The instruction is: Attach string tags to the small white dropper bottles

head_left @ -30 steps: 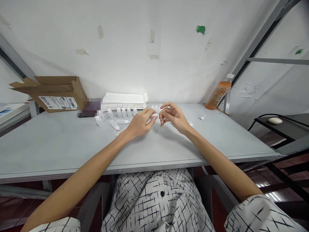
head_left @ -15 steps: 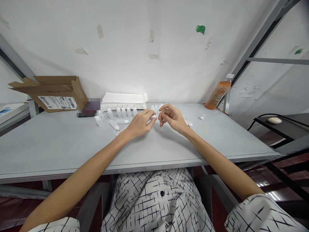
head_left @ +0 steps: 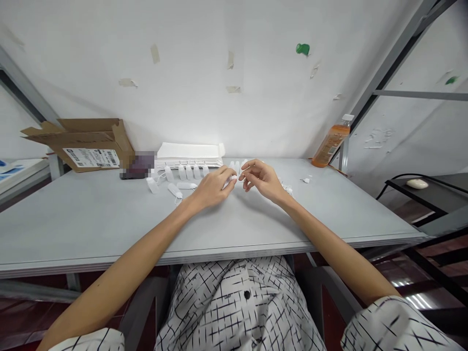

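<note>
Presently, two-handed fine manipulation appears under way. Left hand (head_left: 212,188) pinches small white piece (head_left: 234,177) over desk (head_left: 234,226); right hand (head_left: 266,183) is partly curled beside it, grip indeterminable. Next move likely requires steady support and fingertip precision.

- Center: left hand (head_left: 215,186) pinches a small white piece (head_left: 234,178); right hand (head_left: 263,181), fingers curled, is just beside it.
- Left of center: white tags (head_left: 175,190) on a gray table (head_left: 234,224).
- Upper left: open cardboard box (head_left: 93,141).
- Upper right: leaning orange bottle (head_left: 331,145).
</note>
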Demonstrator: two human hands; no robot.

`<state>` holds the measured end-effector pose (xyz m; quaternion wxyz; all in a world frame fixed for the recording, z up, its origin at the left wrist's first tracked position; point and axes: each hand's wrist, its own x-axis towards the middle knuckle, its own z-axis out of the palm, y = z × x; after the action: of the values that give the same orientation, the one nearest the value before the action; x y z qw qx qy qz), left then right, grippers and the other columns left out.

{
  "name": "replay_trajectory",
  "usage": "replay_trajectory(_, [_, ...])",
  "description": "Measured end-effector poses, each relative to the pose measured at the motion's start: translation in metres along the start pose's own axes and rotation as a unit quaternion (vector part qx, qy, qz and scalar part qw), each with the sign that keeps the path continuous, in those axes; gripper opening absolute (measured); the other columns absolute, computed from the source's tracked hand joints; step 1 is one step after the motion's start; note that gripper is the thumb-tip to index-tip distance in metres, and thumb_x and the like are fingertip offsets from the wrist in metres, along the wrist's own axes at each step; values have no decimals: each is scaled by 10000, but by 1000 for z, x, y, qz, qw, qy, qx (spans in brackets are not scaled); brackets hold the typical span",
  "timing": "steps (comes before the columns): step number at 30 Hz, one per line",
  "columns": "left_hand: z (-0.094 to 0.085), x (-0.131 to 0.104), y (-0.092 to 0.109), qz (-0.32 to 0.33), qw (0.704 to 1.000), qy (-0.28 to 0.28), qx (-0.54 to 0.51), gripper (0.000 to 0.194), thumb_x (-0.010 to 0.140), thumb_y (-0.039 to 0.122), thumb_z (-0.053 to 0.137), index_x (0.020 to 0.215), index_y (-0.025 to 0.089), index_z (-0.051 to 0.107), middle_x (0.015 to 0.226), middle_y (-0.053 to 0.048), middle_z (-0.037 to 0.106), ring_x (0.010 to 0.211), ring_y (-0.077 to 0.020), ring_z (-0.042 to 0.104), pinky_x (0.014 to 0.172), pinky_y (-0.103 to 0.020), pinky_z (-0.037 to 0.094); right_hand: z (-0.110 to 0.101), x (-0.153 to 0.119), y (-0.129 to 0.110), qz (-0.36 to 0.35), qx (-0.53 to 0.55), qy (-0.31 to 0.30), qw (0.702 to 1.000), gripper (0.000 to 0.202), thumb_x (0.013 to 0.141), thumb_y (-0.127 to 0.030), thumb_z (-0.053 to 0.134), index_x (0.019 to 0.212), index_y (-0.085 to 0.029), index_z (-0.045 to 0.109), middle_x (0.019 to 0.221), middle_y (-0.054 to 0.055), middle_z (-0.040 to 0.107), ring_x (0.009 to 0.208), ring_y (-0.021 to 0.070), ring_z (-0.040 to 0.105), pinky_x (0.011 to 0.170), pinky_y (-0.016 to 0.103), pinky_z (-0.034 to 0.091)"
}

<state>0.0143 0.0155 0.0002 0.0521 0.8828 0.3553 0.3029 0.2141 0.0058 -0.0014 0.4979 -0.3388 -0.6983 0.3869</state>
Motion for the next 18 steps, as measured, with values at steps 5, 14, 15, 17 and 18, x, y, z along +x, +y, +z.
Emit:
replay_trajectory(5, [-2, 0, 1, -18, 1000, -13, 18, 256, 968, 317, 413, 1035, 178, 616, 1038, -73, 681, 816, -193, 614, 717, -322, 439, -2, 0, -1, 10, -23, 0, 1000, 217, 860, -374, 643, 970, -193, 592, 867, 39, 697, 629, 141, 661, 561, 305, 570])
replay_trajectory(14, [-15, 3, -5, -38, 998, 50, 3, 208, 908, 329, 495, 961, 191, 642, 914, -39, 717, 788, -178, 635, 732, -309, 460, -2, -2, -3, 18, -60, 14, 998, 288, 907, -466, 596, 995, -193, 619, 928, 53, 668, 635, 141, 672, 556, 299, 564])
replay_trajectory(15, [-18, 3, -7, -43, 997, 64, -1, 204, 901, 334, 508, 955, 193, 645, 894, -34, 719, 781, -174, 639, 726, -305, 462, -2, -2, -3, 14, -65, 16, 998, 288, 912, -468, 588, 1004, -197, 617, 933, 51, 665, 633, 139, 670, 555, 298, 563])
replay_trajectory(17, [-24, 4, -10, -53, 994, 95, -12, 197, 888, 339, 534, 953, 194, 650, 869, -28, 723, 791, -172, 656, 726, -297, 471, -3, -3, -4, 6, -75, 20, 997, 279, 916, -460, 583, 1026, -205, 609, 944, 46, 661, 626, 134, 664, 551, 296, 558])
replay_trajectory(18, [-28, 4, -12, -60, 992, 107, -20, 194, 882, 339, 547, 952, 193, 653, 866, -27, 728, 801, -173, 665, 726, -293, 476, -3, -3, -4, 4, -79, 21, 997, 273, 917, -453, 581, 1037, -209, 604, 947, 43, 660, 623, 133, 662, 550, 295, 555])
